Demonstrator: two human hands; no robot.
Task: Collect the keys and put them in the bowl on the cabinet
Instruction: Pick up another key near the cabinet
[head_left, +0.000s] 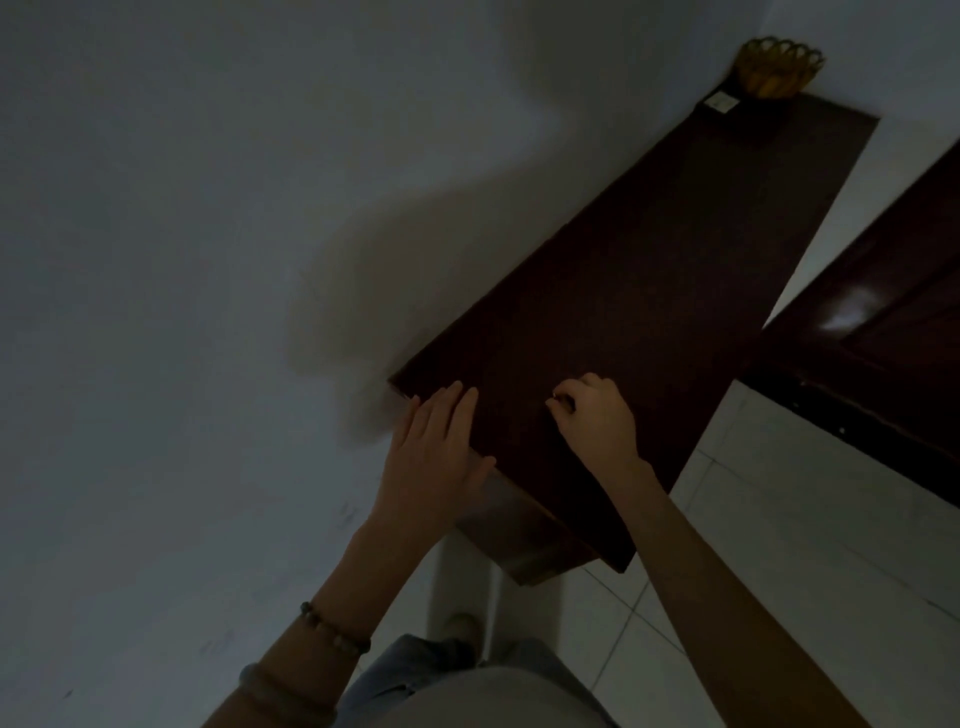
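Observation:
The scene is dim. A long dark wooden cabinet (649, 270) runs along the wall. At its far end stands a golden openwork bowl (777, 70). My left hand (436, 452) lies flat, fingers apart, on the near left corner of the cabinet top. My right hand (595, 415) rests on the top a little to the right, fingers curled, pinching something small and glinting at the fingertips (553, 401). It is too dark to tell whether that is a key. No other keys are visible.
A small pale card (721, 103) lies on the cabinet top beside the bowl. A dark wooden door (872, 332) stands open on the right. White floor tiles (779, 519) lie below, and a plain wall (208, 260) fills the left.

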